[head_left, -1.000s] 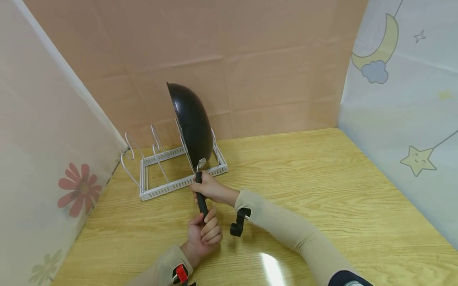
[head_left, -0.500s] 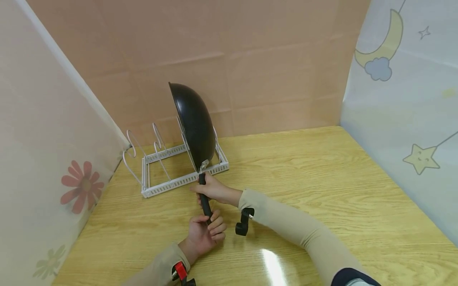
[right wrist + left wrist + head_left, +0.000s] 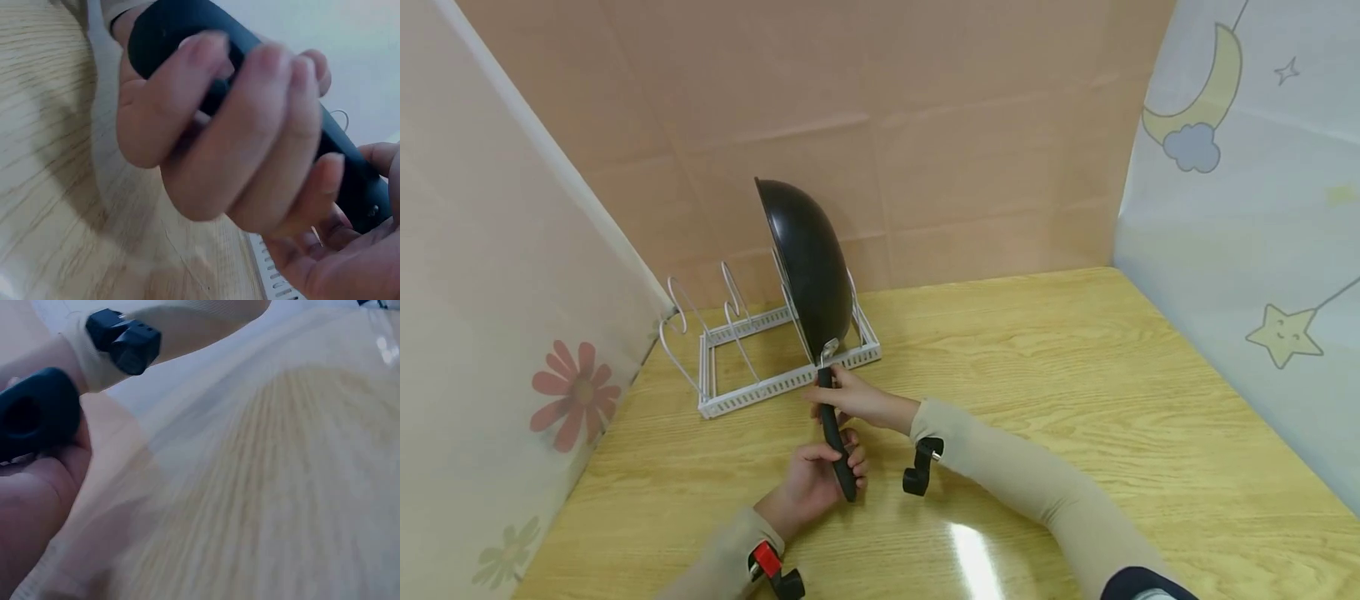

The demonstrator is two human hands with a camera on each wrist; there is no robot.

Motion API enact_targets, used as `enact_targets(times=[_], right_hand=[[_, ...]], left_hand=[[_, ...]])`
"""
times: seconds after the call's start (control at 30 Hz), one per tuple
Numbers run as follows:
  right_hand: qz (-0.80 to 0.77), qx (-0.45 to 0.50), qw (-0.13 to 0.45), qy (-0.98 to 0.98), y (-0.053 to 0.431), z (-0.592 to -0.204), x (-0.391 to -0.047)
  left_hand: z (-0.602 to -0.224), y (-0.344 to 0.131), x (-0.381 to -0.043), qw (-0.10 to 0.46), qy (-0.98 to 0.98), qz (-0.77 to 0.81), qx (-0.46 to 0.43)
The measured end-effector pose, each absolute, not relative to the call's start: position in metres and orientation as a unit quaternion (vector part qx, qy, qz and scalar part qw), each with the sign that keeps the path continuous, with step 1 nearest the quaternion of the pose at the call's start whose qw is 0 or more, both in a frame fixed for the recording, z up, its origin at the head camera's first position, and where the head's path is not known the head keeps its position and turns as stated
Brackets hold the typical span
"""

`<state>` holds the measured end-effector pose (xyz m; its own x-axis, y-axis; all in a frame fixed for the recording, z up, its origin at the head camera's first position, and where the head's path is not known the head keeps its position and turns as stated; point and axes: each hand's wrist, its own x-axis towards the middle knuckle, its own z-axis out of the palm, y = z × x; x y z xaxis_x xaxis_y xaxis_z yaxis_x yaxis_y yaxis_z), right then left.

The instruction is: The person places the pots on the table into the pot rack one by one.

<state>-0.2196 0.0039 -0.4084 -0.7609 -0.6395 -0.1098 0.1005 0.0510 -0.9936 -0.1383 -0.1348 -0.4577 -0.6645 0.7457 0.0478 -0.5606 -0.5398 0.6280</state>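
Observation:
A black wok (image 3: 811,267) stands on edge in the right part of a white wire pan rack (image 3: 751,393), its rounded underside facing right. Its black handle (image 3: 830,421) points toward me, down over the table. My right hand (image 3: 868,405) holds the handle close to the wok, thumb across the top. Lower down, my left hand (image 3: 814,483) grips near the handle's end, which sticks out past the palm. In the right wrist view the curled fingers (image 3: 237,125) of the left hand wrap the handle. The left wrist view shows the holed handle end (image 3: 47,415).
Wire dividers (image 3: 730,308) rise from the left part of the rack. The wooden table (image 3: 1037,375) extends right. A pinkish sheet (image 3: 962,167) hangs behind, with patterned white sheets at the left (image 3: 490,250) and right (image 3: 1262,233).
My left hand has shifted its hold, so the handle's end now shows past the palm. The handle and right hand have moved slightly right in the view. The wok stays in the rack.

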Motion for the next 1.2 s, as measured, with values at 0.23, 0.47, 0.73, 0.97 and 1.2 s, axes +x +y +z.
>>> enact_targets(times=[0.23, 0.47, 0.73, 0.97, 1.2], right_hand=[[-0.627, -0.203, 0.260, 0.706, 0.019, -0.406, -0.221], [-0.608, -0.202, 0.236, 0.731, 0.048, -0.408, -0.220], [-0.562, -0.221, 0.209, 0.769, 0.093, -0.411, -0.213], [-0.455, -0.255, 0.167, 0.837, 0.131, -0.410, -0.203], [-0.336, -0.264, 0.095, 0.899, 0.164, -0.405, -0.194]], left_hand=[[-0.448, -0.145, -0.144, 0.366, 0.405, 0.826, 0.137], [-0.441, -0.147, -0.147, 0.311, 0.481, 0.808, 0.138], [-0.427, -0.149, -0.147, 0.222, 0.658, 0.709, 0.124], [-0.411, -0.149, -0.137, 0.190, 0.781, 0.584, 0.117], [-0.395, -0.148, -0.130, 0.126, 0.864, 0.464, 0.147]])
